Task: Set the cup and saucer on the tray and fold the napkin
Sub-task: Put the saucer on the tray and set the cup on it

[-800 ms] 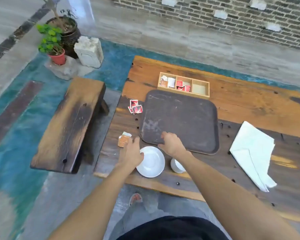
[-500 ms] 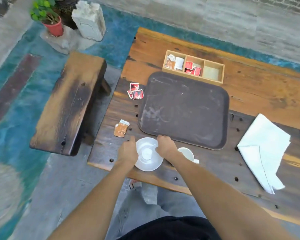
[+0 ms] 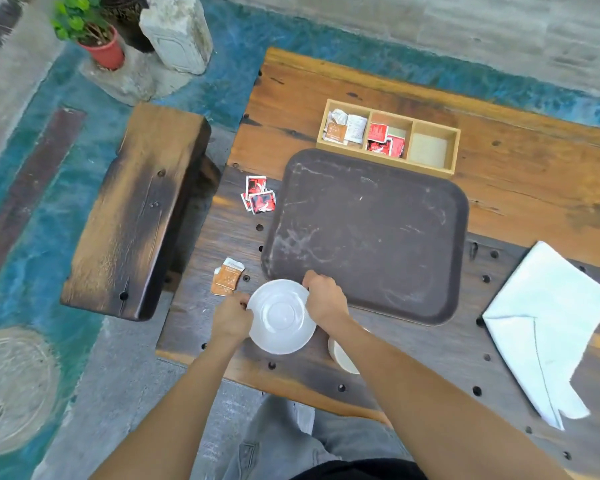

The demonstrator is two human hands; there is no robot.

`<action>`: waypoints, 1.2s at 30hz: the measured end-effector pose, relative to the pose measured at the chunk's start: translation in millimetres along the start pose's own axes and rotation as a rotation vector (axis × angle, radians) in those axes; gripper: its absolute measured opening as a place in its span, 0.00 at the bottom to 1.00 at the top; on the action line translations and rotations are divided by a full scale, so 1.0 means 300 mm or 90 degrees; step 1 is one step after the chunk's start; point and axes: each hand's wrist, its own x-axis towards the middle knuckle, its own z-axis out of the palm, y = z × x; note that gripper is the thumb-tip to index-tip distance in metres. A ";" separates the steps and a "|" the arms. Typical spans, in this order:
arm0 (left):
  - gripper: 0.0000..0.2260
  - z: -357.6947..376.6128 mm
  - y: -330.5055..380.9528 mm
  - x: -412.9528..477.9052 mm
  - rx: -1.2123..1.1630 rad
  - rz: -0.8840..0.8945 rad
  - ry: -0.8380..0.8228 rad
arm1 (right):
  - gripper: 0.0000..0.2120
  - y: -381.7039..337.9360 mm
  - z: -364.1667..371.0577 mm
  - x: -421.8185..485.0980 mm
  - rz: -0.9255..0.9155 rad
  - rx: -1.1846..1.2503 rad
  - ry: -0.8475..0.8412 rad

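Since the earlier frames both hands closed in on the saucer point(image 3: 280, 317): the left hand point(image 3: 231, 320) had been on its left rim, the right hand point(image 3: 326, 301) moved off the tray's near edge onto the saucer's right rim. Both hands gripped the saucer, fingers curled over opposite rims.

Landmark: the tray point(image 3: 368, 233).
- Saucer: just off the tray's near-left corner, on the table point(image 3: 520, 188). Couldn't tell if it was lifted or resting.
- Cup point(image 3: 342, 356): near side of the tray, right of the saucer, mostly hidden under the right forearm. Only part of the rim showed.
- Napkin point(image 3: 548, 327): right of the tray, apart from it, loosely folded, one corner trailing toward the table's near edge.
- Wooden box point(image 3: 388, 138): touching or just behind the tray's far edge, three compartments. Left held brown and white packets, middle held red ones, right looked bare.
- Red packets point(image 3: 258, 199): just off the tray's left edge, far end.
- Brown packet point(image 3: 226, 280): left of the tray's near-left corner, close to the left hand.

Writing: print on the packets was too small to read.

Room: tray surface was bare, scuffed, with a raised rim. The saucer sat close to the table's near edge. Bench point(image 3: 136, 209) stood left of the table.
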 end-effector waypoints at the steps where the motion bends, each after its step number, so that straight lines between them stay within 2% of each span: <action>1: 0.11 -0.015 0.038 0.013 -0.009 0.013 0.014 | 0.17 0.006 -0.026 0.020 0.006 0.021 0.009; 5: 0.12 -0.055 0.215 0.070 -0.051 0.064 0.095 | 0.15 0.052 -0.138 0.120 0.037 0.102 0.057; 8: 0.11 -0.066 0.343 0.134 -0.099 0.077 0.089 | 0.16 0.096 -0.223 0.211 0.064 0.148 0.096; 15: 0.19 -0.062 0.559 0.311 -0.178 0.107 0.091 | 0.11 0.157 -0.368 0.416 0.084 0.207 0.128; 24: 0.22 -0.026 0.615 0.454 -0.180 0.076 0.055 | 0.12 0.185 -0.381 0.552 0.073 0.242 0.137; 29: 0.23 -0.004 0.620 0.457 -0.182 0.060 0.071 | 0.12 0.206 -0.377 0.573 0.075 0.271 0.124; 36: 0.26 0.007 0.620 0.428 -0.111 0.104 0.022 | 0.15 0.227 -0.371 0.557 0.056 0.344 0.082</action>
